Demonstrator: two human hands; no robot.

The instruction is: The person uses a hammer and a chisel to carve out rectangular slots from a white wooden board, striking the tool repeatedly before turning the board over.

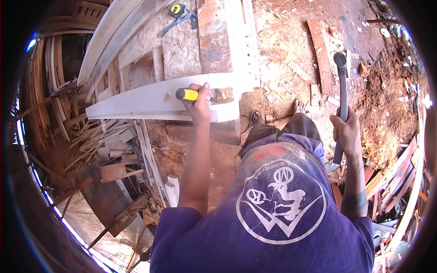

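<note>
My left hand [198, 103] is closed around the yellow and black handle of a chisel [187, 94]. It rests above a pale, tapered board [145, 99] that lies across the work surface. Beside my fingers, toward the board's right end, is a rough brown notch [223, 94]. The chisel's blade is mostly hidden by the hand and glare. Off to the right, my right hand [348, 130] grips a hammer [342, 86] by its dark handle. The hammer's head points away from me, well apart from the board.
A yellow and black tape measure [177, 10] lies beyond the board, near a blue strap [178, 22]. Scrap wood [109, 150] is piled at left, with more offcuts [393, 182] at right. Wood chips and a loose plank [319, 54] cover the ground.
</note>
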